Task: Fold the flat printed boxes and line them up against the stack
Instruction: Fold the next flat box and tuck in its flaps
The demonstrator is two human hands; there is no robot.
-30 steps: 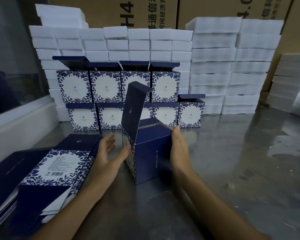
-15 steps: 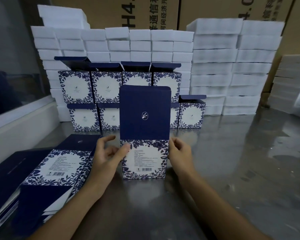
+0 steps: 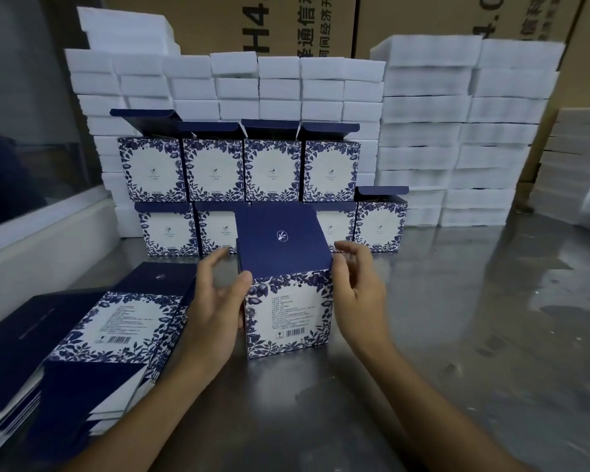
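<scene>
The left hand [image 3: 215, 308] presses its thumb to the near left edge of the blue-and-white floral printed cardboard box [image 3: 286, 294], fingers spread loosely behind it. The right hand [image 3: 358, 287] hovers at the box's right top corner, fingers relaxed and half curled, at most brushing it. The box stands upright on the grey metal bench [image 3: 457, 335], its navy lid folded down flat on top, so this one looks formed, though whether the lid is tucked in cannot be told. It is not yet in line. Behind the box, two rows of folded boxes [image 3: 269, 172] with raised lids stand against the stack of white foam blocks [image 3: 286, 86], four above and several below, the lower row partly hidden. Left of the box lies a thick pile of flat printed boxes [image 3: 92, 338], so plenty remains to fold. Nothing appears to block the way from the box to the rows. Brown cartons [image 3: 286, 25] rise behind the foam.
</scene>
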